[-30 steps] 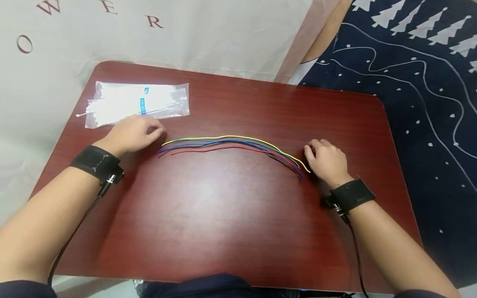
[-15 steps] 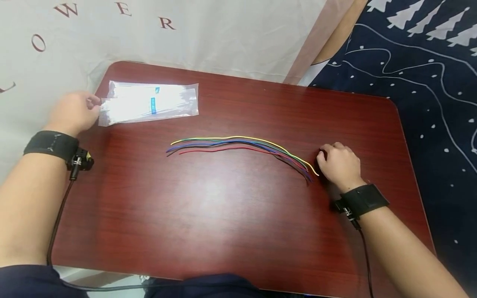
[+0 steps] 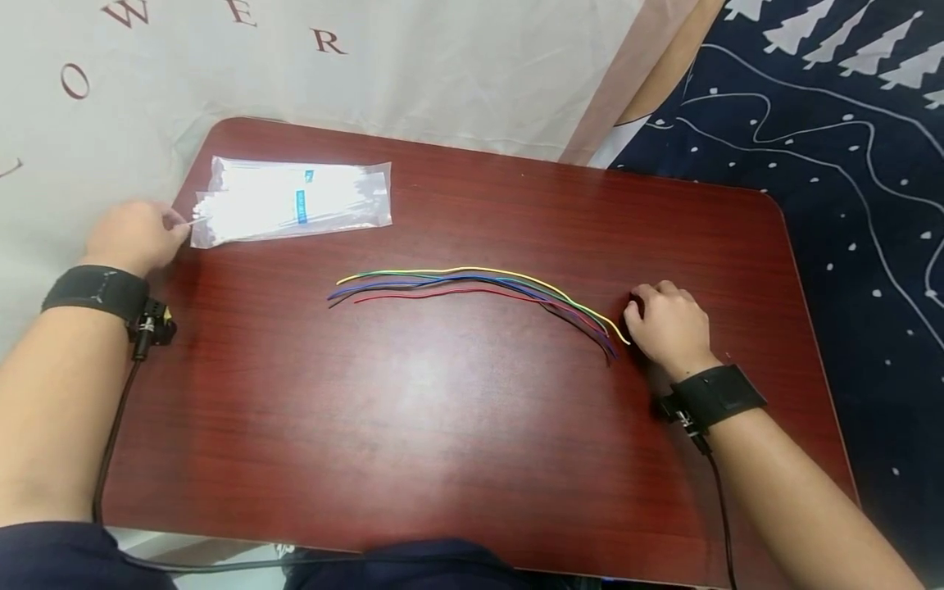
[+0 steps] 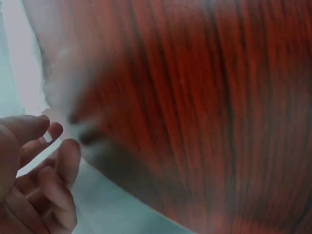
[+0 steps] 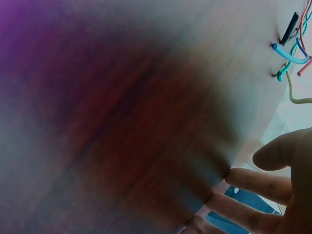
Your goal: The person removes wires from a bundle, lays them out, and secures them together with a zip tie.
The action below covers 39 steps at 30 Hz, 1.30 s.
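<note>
At the table's left edge, my left hand [image 3: 136, 235] pinches the end of a white cable tie [image 3: 197, 220] between thumb and index finger. The tie's other end runs into a clear plastic bag [image 3: 295, 201] full of white cable ties. A small white tip shows between the fingers of my left hand [image 4: 44, 161] in the left wrist view. My right hand [image 3: 673, 326] rests on the table with fingers loosely bent, holding nothing. Just left of it end several thin wires [image 3: 472, 279] in yellow, green, blue, black and red, lying side by side in a shallow arc.
The brown wooden table [image 3: 442, 459] has a white curtain [image 3: 442, 74] behind it and a dark blue cloth with white trees [image 3: 811, 205] at the right. Black cables [image 3: 118, 426] trail from both wrist cameras along the forearms.
My left hand has moved left from the bag's front side to its left end, and now pinches a cable tie there. The right hand has stayed on the table; the head view has shifted slightly.
</note>
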### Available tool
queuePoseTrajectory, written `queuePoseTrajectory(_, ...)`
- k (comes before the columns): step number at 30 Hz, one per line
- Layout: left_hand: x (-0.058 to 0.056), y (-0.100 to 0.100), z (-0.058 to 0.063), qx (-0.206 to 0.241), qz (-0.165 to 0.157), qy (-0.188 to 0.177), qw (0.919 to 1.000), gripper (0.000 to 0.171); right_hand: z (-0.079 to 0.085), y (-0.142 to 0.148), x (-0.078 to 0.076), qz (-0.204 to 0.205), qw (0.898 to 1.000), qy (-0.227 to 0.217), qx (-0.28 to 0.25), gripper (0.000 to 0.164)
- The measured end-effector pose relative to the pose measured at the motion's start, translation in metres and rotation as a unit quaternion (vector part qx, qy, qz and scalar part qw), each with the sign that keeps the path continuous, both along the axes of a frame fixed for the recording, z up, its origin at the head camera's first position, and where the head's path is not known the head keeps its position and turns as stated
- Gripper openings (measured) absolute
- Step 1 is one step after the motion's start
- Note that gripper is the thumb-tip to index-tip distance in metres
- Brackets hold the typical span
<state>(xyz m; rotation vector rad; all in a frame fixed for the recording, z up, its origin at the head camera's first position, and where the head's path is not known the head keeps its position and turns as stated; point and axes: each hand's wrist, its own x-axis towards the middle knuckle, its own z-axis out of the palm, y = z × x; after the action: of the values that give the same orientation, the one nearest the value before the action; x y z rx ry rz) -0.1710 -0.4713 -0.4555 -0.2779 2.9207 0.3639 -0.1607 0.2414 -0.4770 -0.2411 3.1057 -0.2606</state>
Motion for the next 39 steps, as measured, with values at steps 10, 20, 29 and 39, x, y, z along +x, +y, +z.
queuePoseTrajectory(10, 0.007, 0.011, 0.032, -0.009, 0.039, 0.021, 0.9990, 0.038, 0.001, 0.001, 0.000, 0.003, 1.000, 0.003, -0.004, 0.042)
queuePoseTrajectory(20, 0.004, 0.025, 0.062, -0.068, 0.137, 0.029, 0.9878, 0.047, 0.003, 0.002, 0.001, 0.000, 1.000, -0.019, -0.012, 0.043)
queuePoseTrajectory(29, -0.004, 0.039, 0.079, -0.071, 0.196, 0.198, 0.9579, 0.040, 0.004, 0.004, 0.002, -0.006, 1.000, -0.025, -0.010, 0.044)
queuePoseTrajectory(39, -0.014, 0.057, 0.115, -0.028, 0.231, 0.307, 0.9228, 0.022, 0.004, 0.005, 0.001, -0.010, 0.999, -0.031, -0.016, 0.044)
